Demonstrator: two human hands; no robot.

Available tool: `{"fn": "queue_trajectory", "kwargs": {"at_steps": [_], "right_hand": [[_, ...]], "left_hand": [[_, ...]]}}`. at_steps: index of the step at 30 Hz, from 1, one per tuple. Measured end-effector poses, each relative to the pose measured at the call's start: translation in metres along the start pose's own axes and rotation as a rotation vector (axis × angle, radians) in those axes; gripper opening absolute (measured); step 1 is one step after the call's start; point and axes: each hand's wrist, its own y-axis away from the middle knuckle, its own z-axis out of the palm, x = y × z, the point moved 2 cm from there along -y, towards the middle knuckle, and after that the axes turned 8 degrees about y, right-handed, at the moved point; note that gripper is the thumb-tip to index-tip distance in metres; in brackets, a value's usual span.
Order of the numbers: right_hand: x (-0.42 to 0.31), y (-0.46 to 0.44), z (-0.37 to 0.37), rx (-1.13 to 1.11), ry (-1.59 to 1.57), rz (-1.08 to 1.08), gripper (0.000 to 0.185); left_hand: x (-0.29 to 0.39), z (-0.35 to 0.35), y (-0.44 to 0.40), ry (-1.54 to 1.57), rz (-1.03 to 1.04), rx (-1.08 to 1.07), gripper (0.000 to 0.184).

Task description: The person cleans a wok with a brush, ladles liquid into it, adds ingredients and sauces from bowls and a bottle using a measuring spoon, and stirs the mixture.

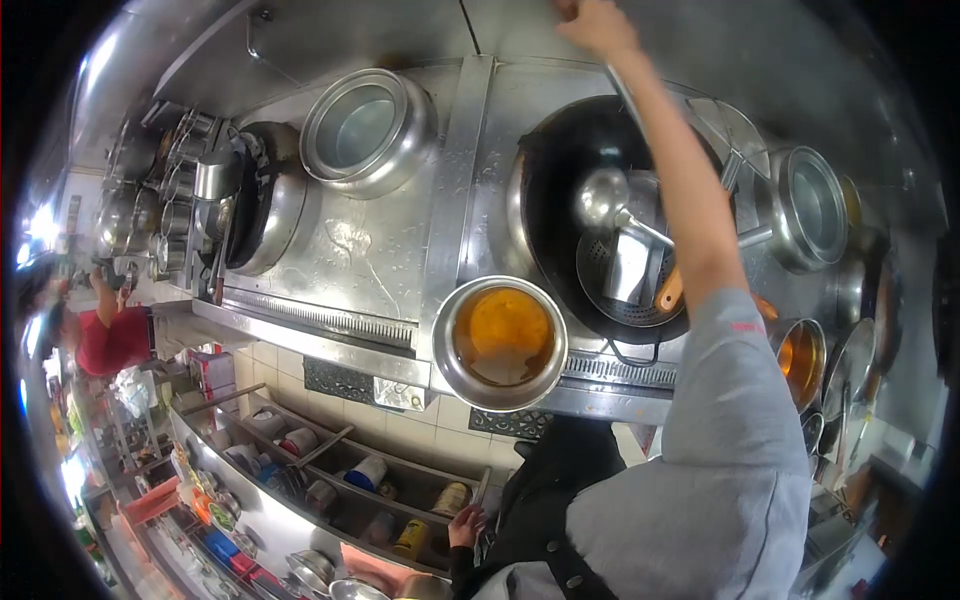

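My right arm stretches across the wok station. My right hand (598, 28) is at the top edge of the view, fingers curled and partly cut off, beside a thin metal pipe (622, 92); what it grips, if anything, is hidden. Beneath the arm sits a large black wok (552, 215) holding a steel ladle (603, 197), a perforated strainer (596, 268) and a rectangular metal piece (632, 265). Low beside the dark apron, my left hand (466, 525) has bent fingers; its grip is unclear. A steel pot (446, 372) with orange-brown liquid stands at the counter's front edge.
Pots of clear liquid stand at left (318, 165) and right (790, 215). A second wok (290, 200) is further left. An amber-filled pot (812, 375) is near my right elbow. A shelf rack (330, 440) with containers stands behind. Another person in red (105, 335) is far left.
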Motion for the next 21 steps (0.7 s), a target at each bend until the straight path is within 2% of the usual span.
{"fn": "queue_trajectory", "kwargs": {"at_steps": [1, 2, 3, 4, 5, 6, 9, 12, 13, 16, 17, 21], "right_hand": [[-0.006, 0.012, -0.05, 0.012, 0.015, 0.021, 0.034], [-0.01, 0.04, -0.103, 0.272, -0.07, -0.212, 0.025], [-0.003, 0.05, -0.14, 0.284, -0.084, -0.153, 0.026], [0.001, 0.072, -0.185, 0.221, -0.195, -0.084, 0.026], [0.007, 0.081, -0.22, 0.099, -0.252, 0.08, 0.022], [0.012, 0.098, -0.25, 0.187, -0.382, 0.061, 0.016], [0.017, 0.158, -0.327, 0.369, -0.514, -0.003, 0.015], [0.028, 0.207, -0.385, 0.478, -0.537, -0.012, 0.017], [0.037, 0.221, -0.399, 0.52, -0.536, -0.001, 0.017], [0.083, 0.256, -0.441, 0.594, -0.478, 0.047, 0.016], [0.099, 0.27, -0.455, 0.617, -0.447, 0.063, 0.016], [0.177, 0.307, -0.483, 0.663, -0.376, 0.142, 0.016]], "left_hand": [[-0.001, 0.006, -0.004, 0.003, -0.013, -0.006, 0.035], [-0.001, 0.007, -0.003, -0.003, -0.032, -0.012, 0.034], [-0.003, 0.006, -0.009, -0.044, -0.027, -0.055, 0.033], [-0.01, 0.003, -0.022, -0.086, -0.018, -0.105, 0.032], [-0.013, 0.003, -0.031, -0.127, -0.008, -0.157, 0.031], [-0.01, 0.007, -0.038, -0.226, -0.004, -0.177, 0.031], [0.006, 0.006, -0.072, -0.501, -0.005, -0.209, 0.03], [-0.003, -0.02, -0.157, -0.518, 0.448, -0.39, 0.031], [0.032, 0.01, -0.12, -0.251, 0.163, -0.299, 0.033], [0.058, 0.032, -0.128, -0.276, 0.241, -0.329, 0.033], [0.059, 0.034, -0.137, -0.223, 0.182, -0.379, 0.033], [0.054, 0.031, -0.166, -0.44, 0.16, -0.437, 0.029]]}}
